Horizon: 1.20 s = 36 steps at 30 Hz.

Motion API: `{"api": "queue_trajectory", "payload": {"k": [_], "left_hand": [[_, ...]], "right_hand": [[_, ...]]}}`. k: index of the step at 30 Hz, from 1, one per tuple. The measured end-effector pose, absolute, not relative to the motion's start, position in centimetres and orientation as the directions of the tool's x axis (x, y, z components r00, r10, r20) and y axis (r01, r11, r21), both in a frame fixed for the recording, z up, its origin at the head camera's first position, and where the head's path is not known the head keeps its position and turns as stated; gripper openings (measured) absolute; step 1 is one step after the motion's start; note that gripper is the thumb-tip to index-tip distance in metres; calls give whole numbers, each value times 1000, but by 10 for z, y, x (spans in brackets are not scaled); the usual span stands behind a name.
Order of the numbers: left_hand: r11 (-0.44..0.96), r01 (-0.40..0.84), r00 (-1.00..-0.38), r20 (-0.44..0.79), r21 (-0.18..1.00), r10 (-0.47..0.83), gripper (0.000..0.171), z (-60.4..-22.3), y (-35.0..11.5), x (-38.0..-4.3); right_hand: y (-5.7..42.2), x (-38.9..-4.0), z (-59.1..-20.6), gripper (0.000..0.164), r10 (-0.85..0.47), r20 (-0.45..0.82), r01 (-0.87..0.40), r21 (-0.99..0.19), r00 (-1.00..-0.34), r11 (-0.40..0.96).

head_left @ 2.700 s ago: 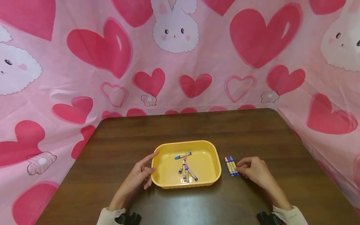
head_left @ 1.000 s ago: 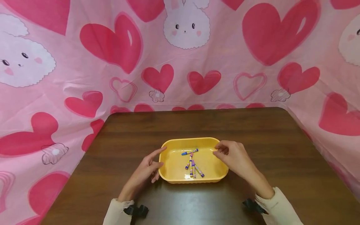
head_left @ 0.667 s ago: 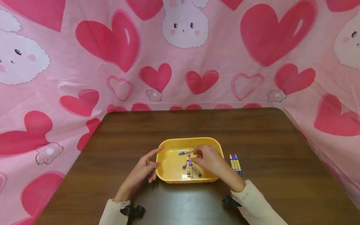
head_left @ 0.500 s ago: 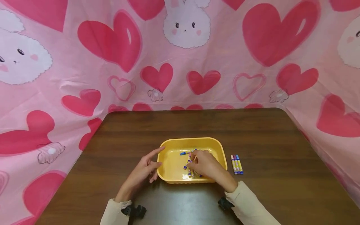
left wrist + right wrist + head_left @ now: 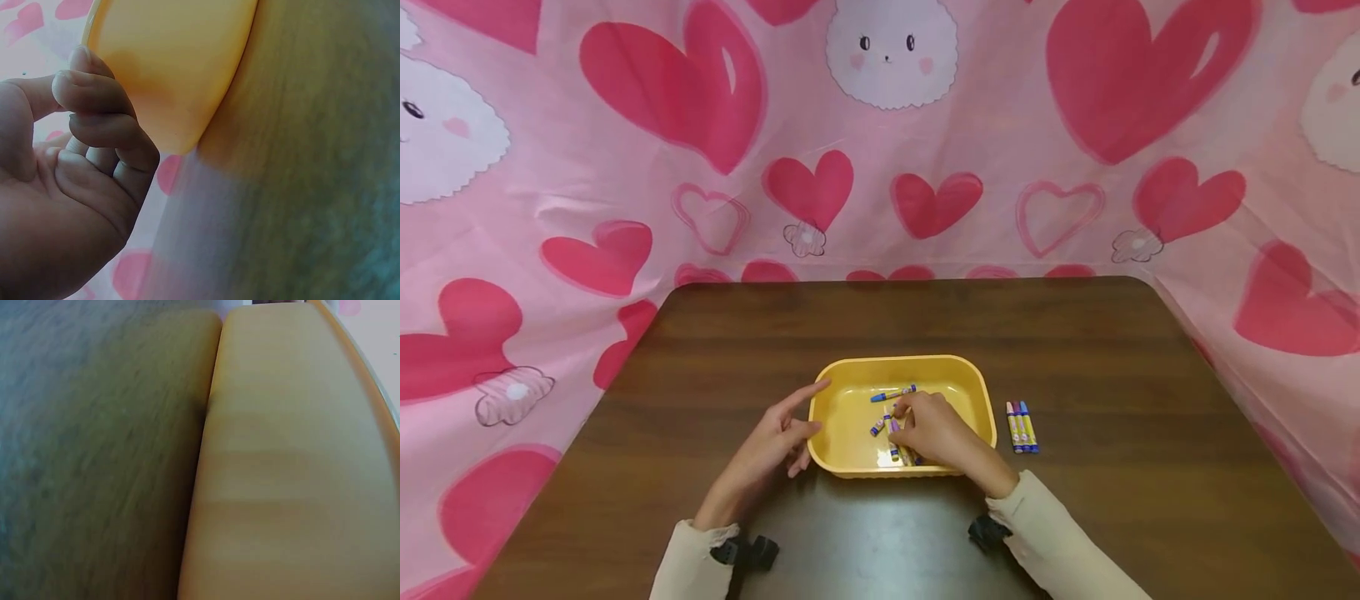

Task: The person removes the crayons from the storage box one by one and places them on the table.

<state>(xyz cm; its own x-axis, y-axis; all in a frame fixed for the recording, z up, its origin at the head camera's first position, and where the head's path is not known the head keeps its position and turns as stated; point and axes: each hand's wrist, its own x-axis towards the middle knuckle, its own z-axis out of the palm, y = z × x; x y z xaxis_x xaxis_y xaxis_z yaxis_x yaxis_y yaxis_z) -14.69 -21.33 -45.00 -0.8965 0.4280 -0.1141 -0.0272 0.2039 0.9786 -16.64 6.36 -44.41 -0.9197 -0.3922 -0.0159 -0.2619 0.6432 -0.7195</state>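
Observation:
In the head view, several crayons lie loosely in a yellow plastic tray (image 5: 850,450), among them a blue crayon (image 5: 892,394) near the back. My right hand (image 5: 928,429) reaches over the tray and pinches a purple crayon (image 5: 894,427) between thumb and fingers; the hand partly covers the crayons there. At the tray's left end, my left hand (image 5: 778,437) holds the rim with thumb and index finger, the other fingers curled outside the wall. The left wrist view shows this hand (image 5: 94,150) against the tray's outer wall (image 5: 181,69).
Right of the tray, several crayons (image 5: 1022,427) lie side by side in a row on the dark wooden table (image 5: 775,325). A pink cloth (image 5: 865,192) with hearts and rabbits hangs behind the table. The right wrist view shows the tray's outer side (image 5: 281,462).
The right hand has come from the crayon row into the tray and down among the loose crayons, some of which have shifted. The left hand stays at the rim.

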Motion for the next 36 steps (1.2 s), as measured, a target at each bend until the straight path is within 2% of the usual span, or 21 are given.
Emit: {"api": "queue_trajectory", "payload": {"k": [5, 9, 16, 21, 29, 36], "left_hand": [[215, -29, -896, -121, 976, 427, 58, -448, -214, -147], [218, -33, -894, -126, 975, 429, 58, -447, -214, -147], [226, -39, -899, -133, 973, 417, 58, -446, -215, -147], [218, -46, -897, -136, 975, 420, 58, -448, -216, -146], [213, -48, -897, -136, 976, 420, 59, -449, -215, -147], [199, -54, -897, -135, 979, 421, 59, -449, -214, -147]], "right_hand": [[62, -169, -443, 21, -350, 35, -253, -758, -936, 601], [61, -171, -440, 20, -264, 140, -270, -783, -954, 561], [59, -171, -436, 15, -180, 352, -395, -817, -919, 419], [59, -170, -440, 13, -225, 325, -394, -807, -918, 439], [58, -169, -445, 9, -300, 249, -383, -718, -921, 582], [58, -166, -445, 5, -326, 257, -411, -667, -910, 622]]}}
